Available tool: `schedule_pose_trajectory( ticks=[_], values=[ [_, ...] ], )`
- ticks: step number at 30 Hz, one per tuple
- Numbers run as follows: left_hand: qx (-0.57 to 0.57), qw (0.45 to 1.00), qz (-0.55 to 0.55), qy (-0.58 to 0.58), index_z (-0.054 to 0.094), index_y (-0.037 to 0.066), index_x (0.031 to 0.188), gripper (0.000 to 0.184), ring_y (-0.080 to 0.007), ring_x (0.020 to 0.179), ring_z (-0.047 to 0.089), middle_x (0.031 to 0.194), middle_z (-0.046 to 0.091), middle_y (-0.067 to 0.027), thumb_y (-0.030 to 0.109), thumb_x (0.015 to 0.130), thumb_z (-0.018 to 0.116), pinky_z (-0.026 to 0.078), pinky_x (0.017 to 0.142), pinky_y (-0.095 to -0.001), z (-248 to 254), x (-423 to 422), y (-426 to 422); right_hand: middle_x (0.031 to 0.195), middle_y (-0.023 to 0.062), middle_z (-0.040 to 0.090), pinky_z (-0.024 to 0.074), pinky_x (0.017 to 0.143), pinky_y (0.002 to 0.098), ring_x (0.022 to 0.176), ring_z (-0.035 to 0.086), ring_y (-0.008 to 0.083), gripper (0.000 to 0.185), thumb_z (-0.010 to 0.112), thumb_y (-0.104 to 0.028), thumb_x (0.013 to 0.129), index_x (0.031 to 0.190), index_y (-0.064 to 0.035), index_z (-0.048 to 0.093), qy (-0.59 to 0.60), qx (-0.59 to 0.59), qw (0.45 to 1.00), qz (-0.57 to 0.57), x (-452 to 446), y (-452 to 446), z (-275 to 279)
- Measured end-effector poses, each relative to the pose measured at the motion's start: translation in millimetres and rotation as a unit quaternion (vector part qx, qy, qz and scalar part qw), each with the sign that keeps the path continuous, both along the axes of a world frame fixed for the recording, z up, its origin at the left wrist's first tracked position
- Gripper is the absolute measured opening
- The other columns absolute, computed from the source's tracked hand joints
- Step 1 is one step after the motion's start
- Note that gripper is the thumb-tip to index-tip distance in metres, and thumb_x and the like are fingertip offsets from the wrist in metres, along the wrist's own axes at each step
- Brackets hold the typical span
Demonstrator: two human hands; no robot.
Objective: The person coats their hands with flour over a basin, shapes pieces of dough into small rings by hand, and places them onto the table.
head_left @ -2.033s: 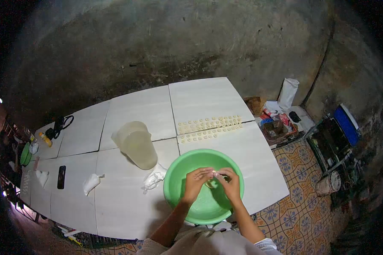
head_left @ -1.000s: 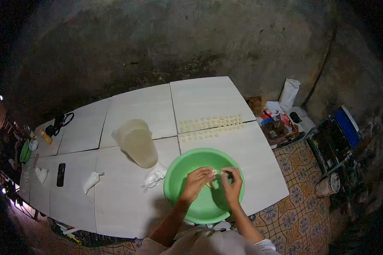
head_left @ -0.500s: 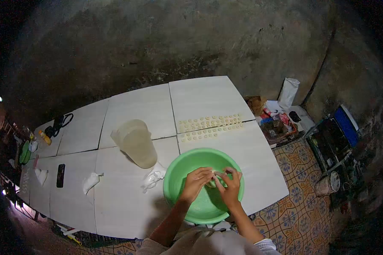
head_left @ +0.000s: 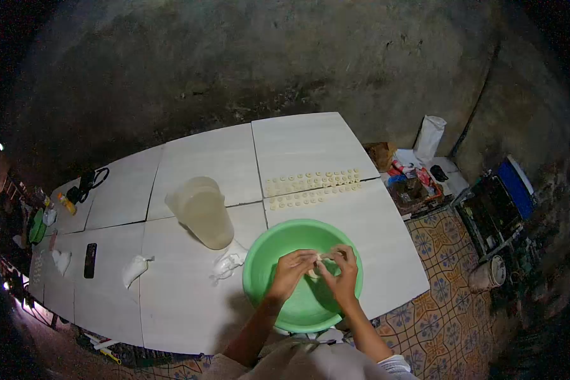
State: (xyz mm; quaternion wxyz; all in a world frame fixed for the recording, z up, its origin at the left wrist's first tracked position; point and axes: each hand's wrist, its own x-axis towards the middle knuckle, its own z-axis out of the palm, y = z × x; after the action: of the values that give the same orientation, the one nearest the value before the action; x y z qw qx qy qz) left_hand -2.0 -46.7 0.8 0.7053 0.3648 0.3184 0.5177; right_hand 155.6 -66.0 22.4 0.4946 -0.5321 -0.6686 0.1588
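Above a green basin (head_left: 259,297), my left hand (head_left: 291,273) is closed with its fingertips on a small piece of pale dough (head_left: 318,258). From the right, my right hand (head_left: 342,273) meets it, thumb and fingers pinched on the same piece. More pale dough (head_left: 313,273) shows below my fingers, partly hidden by them. Beyond the basin, rows of small round dough pieces (head_left: 307,199) lie on the white table (head_left: 196,310).
A cloudy plastic jug (head_left: 204,215) stands left of the basin, with a crumpled plastic bag (head_left: 228,262) beside it. Farther left are a white bag (head_left: 135,271) and a phone (head_left: 90,260). A bucket (head_left: 487,275) stands at the right on the patterned floor.
My right hand drew away from my left, then came back to the dough at my left fingertips. My left hand has stayed nearly in place.
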Motion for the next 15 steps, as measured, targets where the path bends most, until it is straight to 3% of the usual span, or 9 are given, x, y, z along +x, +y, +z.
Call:
schedule_pose_trajectory(
  ticks=[10, 12, 15],
  values=[
    [-0.005, 1.0, -0.002, -0.01, 0.055, -0.008, 0.121, 0.031, -0.0229, 0.108, 0.062, 0.114, 0.063, -0.0161, 0.003, 0.092, 0.06, 0.049, 0.098, -0.0332, -2, -3, -1, 0.115, 0.0111, 0.057, 0.0412, 0.089, 0.0406, 0.102, 0.052, 0.0306, 0.024, 0.076, -0.011, 0.073, 0.097, -0.0095, 0.071, -0.056, 0.019, 0.998, 0.01, 1, -2, 16],
    [-0.025, 0.999, 0.012, -0.039, 0.055, -0.009, 0.12, 0.031, -0.0201, 0.105, 0.062, 0.111, 0.064, -0.0153, 0.005, 0.093, 0.061, 0.052, 0.093, -0.0303, -3, -2, 1, 0.113, 0.0111, 0.057, 0.0423, 0.088, 0.0404, 0.101, 0.052, 0.0306, 0.024, 0.075, -0.009, 0.073, 0.096, -0.0102, 0.072, -0.101, 0.058, 0.993, 0.021, 3, -2, 17],
    [-0.018, 0.998, 0.017, -0.064, 0.055, -0.009, 0.12, 0.03, -0.0217, 0.105, 0.063, 0.111, 0.063, -0.0163, 0.004, 0.093, 0.06, 0.051, 0.095, -0.0314, 1, -3, 0, 0.112, 0.0116, 0.057, 0.0427, 0.087, 0.04, 0.101, 0.052, 0.0306, 0.023, 0.075, -0.008, 0.073, 0.096, -0.0102, 0.072, -0.029, 0.064, 0.998, -0.003, 2, -1, 7]
  ],
)
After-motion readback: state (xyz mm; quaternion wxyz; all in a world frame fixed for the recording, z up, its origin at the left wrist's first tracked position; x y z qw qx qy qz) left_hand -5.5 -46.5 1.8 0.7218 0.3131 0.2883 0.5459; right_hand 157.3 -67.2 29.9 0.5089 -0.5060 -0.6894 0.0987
